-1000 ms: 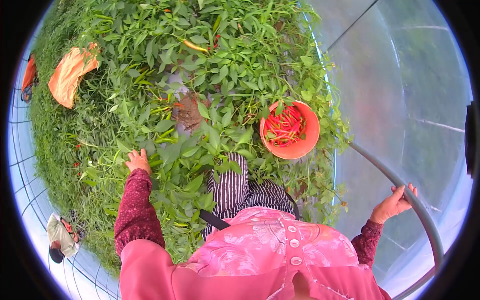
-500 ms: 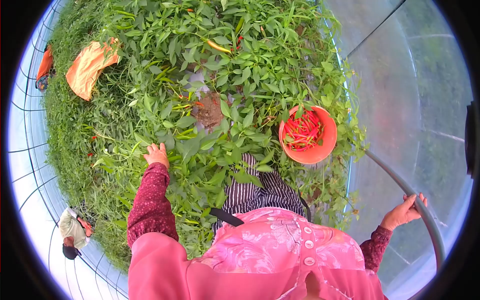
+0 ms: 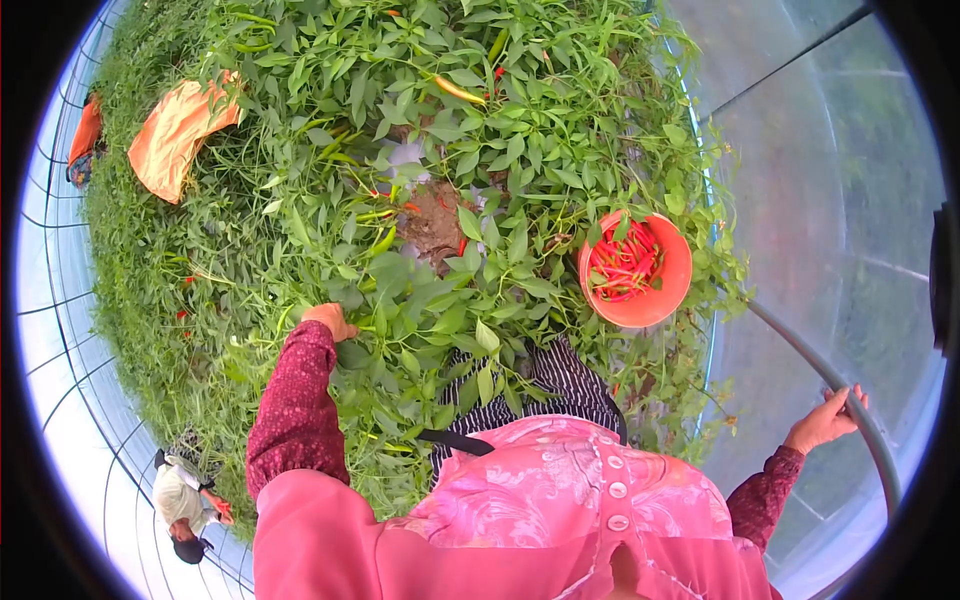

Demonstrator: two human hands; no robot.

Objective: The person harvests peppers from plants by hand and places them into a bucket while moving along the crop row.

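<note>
My left hand (image 3: 331,321) is among the leaves of the pepper plants (image 3: 430,330), its fingers curled; whatever lies in them cannot be made out. Out to the right, my right hand (image 3: 826,418) is wrapped round a grey pipe (image 3: 858,425) that curves along the plastic sheeting. An orange bucket (image 3: 676,285) stands among the plants, partly filled with red chili peppers (image 3: 628,262). A yellow-orange pepper (image 3: 459,90) hangs further up the row, and a green pepper (image 3: 384,242) shows beyond my left hand.
An orange sack (image 3: 172,140) lies on the plants at upper left. A person (image 3: 190,505) in a light top and dark cap is at lower left. Bare soil (image 3: 432,225) shows between the plants. Clear plastic sheeting (image 3: 790,190) walls off the right side.
My left hand has turned and its spread fingers have curled in among the leaves. My right hand stays on the pipe. The person at lower left has shifted and turned.
</note>
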